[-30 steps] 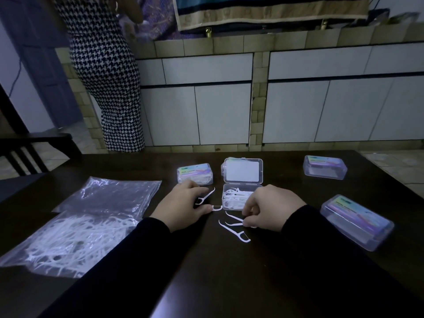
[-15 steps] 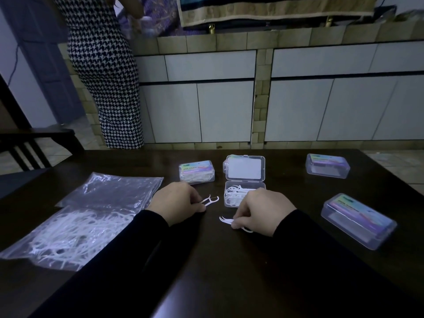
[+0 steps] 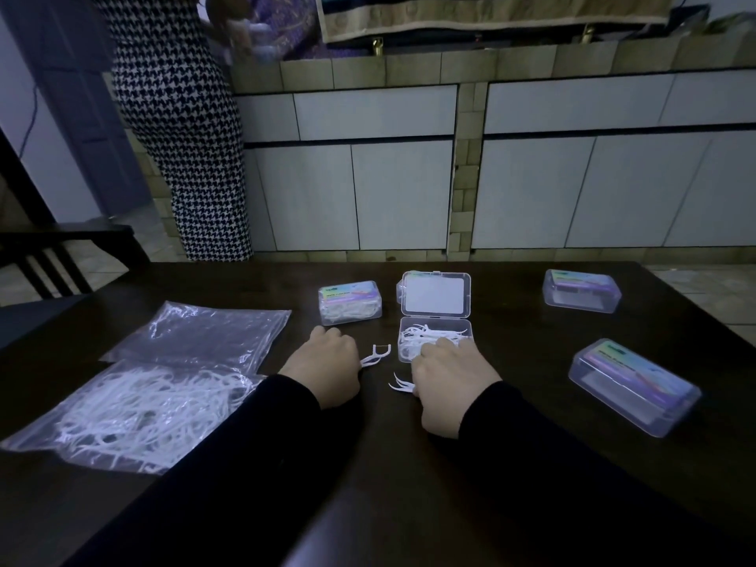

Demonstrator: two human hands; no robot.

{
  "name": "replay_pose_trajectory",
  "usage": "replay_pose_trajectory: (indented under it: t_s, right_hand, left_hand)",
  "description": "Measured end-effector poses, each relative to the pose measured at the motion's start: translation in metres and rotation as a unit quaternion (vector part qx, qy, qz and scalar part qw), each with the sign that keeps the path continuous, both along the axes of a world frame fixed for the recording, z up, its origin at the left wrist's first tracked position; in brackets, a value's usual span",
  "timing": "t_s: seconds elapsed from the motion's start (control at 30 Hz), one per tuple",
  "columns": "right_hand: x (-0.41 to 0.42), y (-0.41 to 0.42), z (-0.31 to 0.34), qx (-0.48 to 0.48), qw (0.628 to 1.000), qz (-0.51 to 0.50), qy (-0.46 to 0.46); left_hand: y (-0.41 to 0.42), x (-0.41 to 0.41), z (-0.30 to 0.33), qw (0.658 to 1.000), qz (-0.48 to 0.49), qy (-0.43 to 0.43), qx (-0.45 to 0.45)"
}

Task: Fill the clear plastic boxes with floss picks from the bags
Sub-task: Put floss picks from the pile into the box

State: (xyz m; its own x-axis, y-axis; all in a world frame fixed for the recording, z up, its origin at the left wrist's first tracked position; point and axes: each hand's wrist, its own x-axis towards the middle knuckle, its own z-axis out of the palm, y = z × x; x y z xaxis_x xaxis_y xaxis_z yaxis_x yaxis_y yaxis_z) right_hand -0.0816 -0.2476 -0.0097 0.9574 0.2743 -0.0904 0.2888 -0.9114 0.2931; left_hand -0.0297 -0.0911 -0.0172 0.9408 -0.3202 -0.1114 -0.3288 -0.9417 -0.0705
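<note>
An open clear box (image 3: 469, 326) with its lid (image 3: 436, 294) tipped back stands mid-table and holds several white floss picks. My right hand (image 3: 448, 372) lies just in front of it, fingers curled round a few picks (image 3: 400, 384) whose tips stick out to the left. My left hand (image 3: 323, 366) pinches picks (image 3: 377, 355) by their handles, the forked heads pointing toward the box. A bag of floss picks (image 3: 131, 407) lies at the left, with an emptier clear bag (image 3: 204, 335) behind it.
A closed box filled with picks (image 3: 350, 306) sits behind my left hand. Two closed clear boxes (image 3: 581, 290) (image 3: 632, 386) stand at the right. A dark chair (image 3: 53, 255) and a person in a houndstooth dress (image 3: 180, 128) are beyond the dark table (image 3: 409, 484).
My right hand gathered the loose picks off the table and moved up to the open box's front. My left hand drew its picks in slightly.
</note>
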Motion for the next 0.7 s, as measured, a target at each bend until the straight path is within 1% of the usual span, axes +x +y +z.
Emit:
replay_pose_trajectory:
  t_s: [0.07,0.17,0.3,0.4,0.57,0.7]
  right_hand:
    - [0.000,-0.001,0.000,-0.001,1.000,0.010,-0.028]
    - [0.002,-0.003,0.005,0.043,0.996,0.015,-0.074]
    - [0.013,-0.016,0.013,0.160,0.980,-0.010,-0.117]
    - [0.028,-0.032,0.013,0.204,0.966,-0.032,-0.158]
    - [0.044,-0.047,0.001,0.223,0.960,-0.044,-0.161]
    - [0.052,-0.053,-0.007,0.258,0.951,-0.050,-0.164]
  left_hand:
    - [0.000,-0.002,0.002,1.000,0.011,0.003,-0.013]
    - [0.002,-0.004,0.003,0.998,0.033,-0.016,-0.058]
    - [0.004,-0.004,0.002,0.990,0.024,-0.085,-0.111]
    - [0.004,0.000,-0.001,0.976,0.016,-0.140,-0.164]
    - [0.001,0.001,-0.006,0.964,0.002,-0.173,-0.203]
    - [-0.003,0.000,-0.004,0.959,-0.002,-0.181,-0.218]
